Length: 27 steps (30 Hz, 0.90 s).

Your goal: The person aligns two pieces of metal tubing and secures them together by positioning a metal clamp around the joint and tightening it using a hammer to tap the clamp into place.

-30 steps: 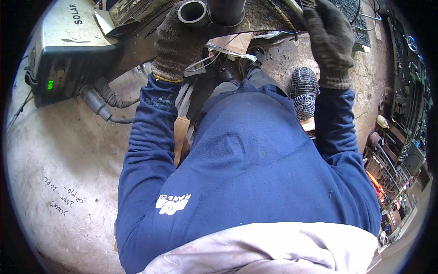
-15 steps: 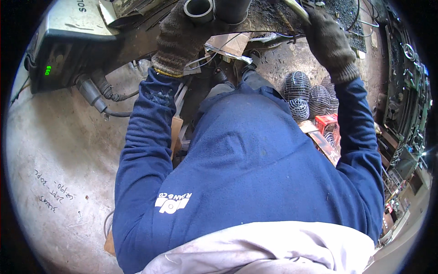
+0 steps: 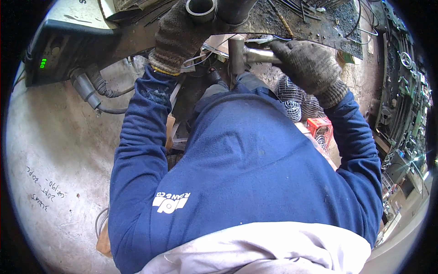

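right grip point(image 3: 308, 66) clenches a hammer point(image 3: 252, 55); left grip point(image 3: 178, 36) meets the pipe point(image 3: 201, 15), its closure hard to judge.

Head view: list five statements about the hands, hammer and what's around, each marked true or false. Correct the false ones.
1. The right hand holds a hammer. True.
2. The left hand is at an open-ended pipe. True.
3. Both hands are bare. False: both are gloved.
4. The hammer's head is right of the right hand. False: left of it.
5. A green display glows at upper left. True.
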Available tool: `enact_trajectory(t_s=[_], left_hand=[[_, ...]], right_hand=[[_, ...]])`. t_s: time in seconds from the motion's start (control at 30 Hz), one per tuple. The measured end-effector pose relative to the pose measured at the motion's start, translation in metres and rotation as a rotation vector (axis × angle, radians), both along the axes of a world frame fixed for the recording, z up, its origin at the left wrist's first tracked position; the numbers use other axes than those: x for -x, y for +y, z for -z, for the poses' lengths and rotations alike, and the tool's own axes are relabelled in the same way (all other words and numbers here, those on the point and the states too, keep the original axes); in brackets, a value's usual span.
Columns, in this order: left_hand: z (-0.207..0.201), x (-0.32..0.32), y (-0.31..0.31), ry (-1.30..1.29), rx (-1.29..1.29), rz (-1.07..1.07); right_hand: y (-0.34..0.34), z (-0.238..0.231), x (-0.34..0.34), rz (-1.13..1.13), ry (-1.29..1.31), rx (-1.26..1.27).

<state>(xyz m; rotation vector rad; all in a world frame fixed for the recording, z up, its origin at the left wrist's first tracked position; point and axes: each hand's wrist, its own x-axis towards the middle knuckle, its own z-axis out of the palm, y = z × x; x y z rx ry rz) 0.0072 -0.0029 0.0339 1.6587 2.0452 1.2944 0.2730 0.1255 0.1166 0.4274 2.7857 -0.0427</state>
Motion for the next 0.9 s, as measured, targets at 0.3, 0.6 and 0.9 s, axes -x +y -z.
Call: enact_trajectory(t_s=[0.3, 0.6, 0.9], left_hand=[[0.002, 0.002, -0.002, 0.004, 0.064, -0.021], [0.010, 0.005, 0.002, -0.078, 0.034, 0.061], [0.012, 0.009, -0.003, 0.053, 0.031, -0.017]], right_hand=[[0.008, -0.013, 0.002, 0.019, -0.022, -0.037], [0.010, 0.000, -0.008, 0.062, 0.113, 0.109], [0.009, -0.007, -0.009, -0.004, 0.143, 0.121]])
